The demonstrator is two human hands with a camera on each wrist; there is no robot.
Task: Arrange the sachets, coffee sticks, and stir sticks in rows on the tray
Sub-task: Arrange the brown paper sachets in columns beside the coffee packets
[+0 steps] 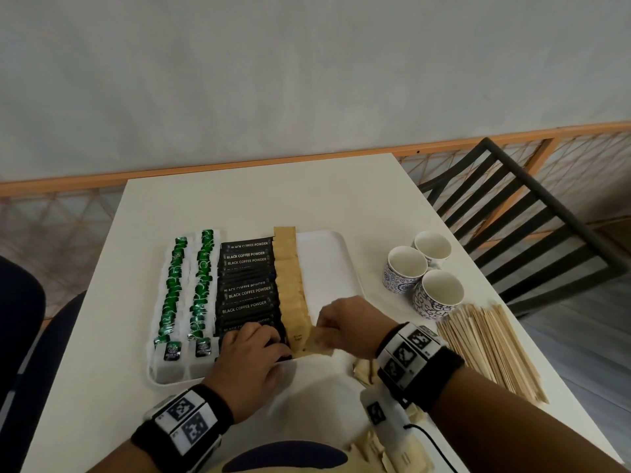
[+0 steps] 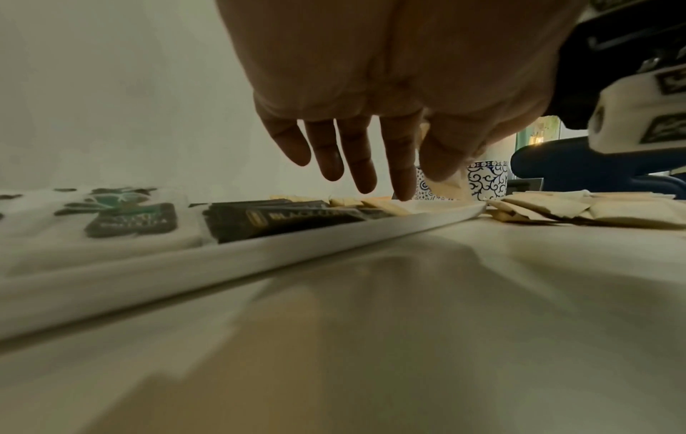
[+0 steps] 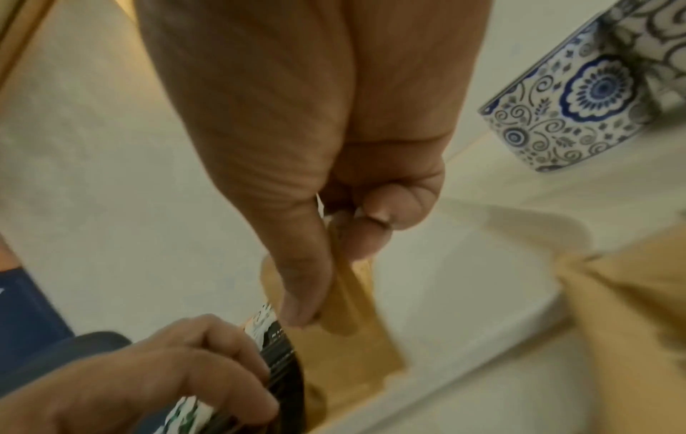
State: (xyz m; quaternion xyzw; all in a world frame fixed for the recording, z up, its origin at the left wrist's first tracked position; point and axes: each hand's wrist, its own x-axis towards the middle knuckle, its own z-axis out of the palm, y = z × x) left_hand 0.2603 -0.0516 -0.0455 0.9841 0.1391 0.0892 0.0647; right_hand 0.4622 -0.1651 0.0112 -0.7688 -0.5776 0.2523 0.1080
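A white tray (image 1: pixel 327 254) holds two rows of green tea sachets (image 1: pixel 184 288), a row of black coffee sticks (image 1: pixel 246 291) and a row of brown sugar sachets (image 1: pixel 290 278). My left hand (image 1: pixel 263 339) rests with its fingers (image 2: pixel 363 164) on the near end of the coffee sticks (image 2: pixel 278 217). My right hand (image 1: pixel 324 331) pinches a brown sachet (image 1: pixel 316 341) at the near end of the brown row. In the right wrist view, thumb and forefinger of the right hand (image 3: pixel 330 279) clamp that sachet (image 3: pixel 347 308) just above the tray. The tray's right part is bare.
Three blue-patterned cups (image 1: pixel 406 268) stand right of the tray. A pile of wooden stir sticks (image 1: pixel 491 349) lies at the table's right edge. Loose brown sachets (image 1: pixel 365 370) lie under my right wrist. A black chair (image 1: pixel 529 216) stands beyond the table's right side.
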